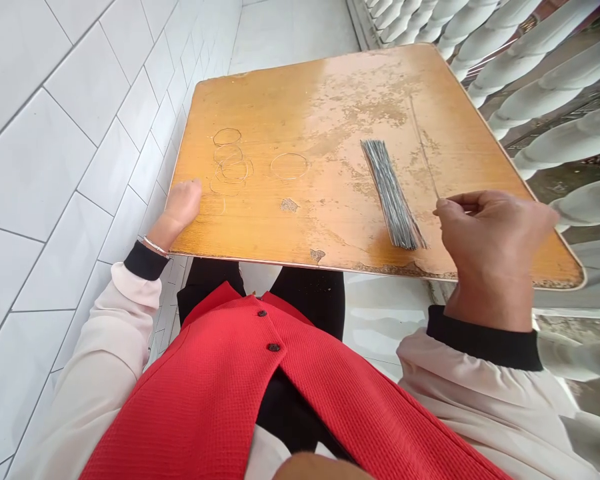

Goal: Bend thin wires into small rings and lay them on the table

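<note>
Red vest [220,400] below the wooden board [300,87]; over it, right hand [490,247] pinches a thin wire [424,150], left hand [183,207] rests curled

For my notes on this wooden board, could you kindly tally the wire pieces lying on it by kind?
Thin wire rings: at least 5, overlaps hide the exact count
Bundles of straight wires: 1
Loose straight wire: 1
Total: at least 7

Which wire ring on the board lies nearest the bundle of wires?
The lone ring, sitting apart on the right. The other rings bunch together near the left hand, farther from the bundle.
</note>
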Available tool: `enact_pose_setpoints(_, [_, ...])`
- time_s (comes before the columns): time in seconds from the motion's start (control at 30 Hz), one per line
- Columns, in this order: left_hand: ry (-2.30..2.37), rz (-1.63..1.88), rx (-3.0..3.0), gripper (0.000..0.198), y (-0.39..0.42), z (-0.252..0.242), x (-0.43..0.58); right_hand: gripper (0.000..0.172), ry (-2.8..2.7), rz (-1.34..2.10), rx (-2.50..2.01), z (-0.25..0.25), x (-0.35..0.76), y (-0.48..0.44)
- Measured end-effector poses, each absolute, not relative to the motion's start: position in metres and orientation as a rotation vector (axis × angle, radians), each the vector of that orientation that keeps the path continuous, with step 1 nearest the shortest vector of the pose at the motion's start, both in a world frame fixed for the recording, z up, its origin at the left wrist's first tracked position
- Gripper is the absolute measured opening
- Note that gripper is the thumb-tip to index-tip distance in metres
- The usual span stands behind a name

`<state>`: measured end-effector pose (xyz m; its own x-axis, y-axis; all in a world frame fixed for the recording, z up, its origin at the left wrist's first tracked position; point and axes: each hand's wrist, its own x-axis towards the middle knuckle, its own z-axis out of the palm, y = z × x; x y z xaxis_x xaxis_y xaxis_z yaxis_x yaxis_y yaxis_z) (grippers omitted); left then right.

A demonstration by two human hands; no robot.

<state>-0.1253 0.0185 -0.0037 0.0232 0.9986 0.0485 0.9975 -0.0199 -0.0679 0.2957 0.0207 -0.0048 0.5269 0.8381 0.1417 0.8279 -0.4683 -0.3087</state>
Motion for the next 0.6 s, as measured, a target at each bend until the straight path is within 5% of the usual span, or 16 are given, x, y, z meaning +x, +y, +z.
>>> enact_pose_setpoints(0.6, [-1.922, 0.069, -2.315, 0.043, 0.024, -0.007, -0.120, 0.018, -2.079, 0.079, -2.423, -0.007, 0.300, 0.020])
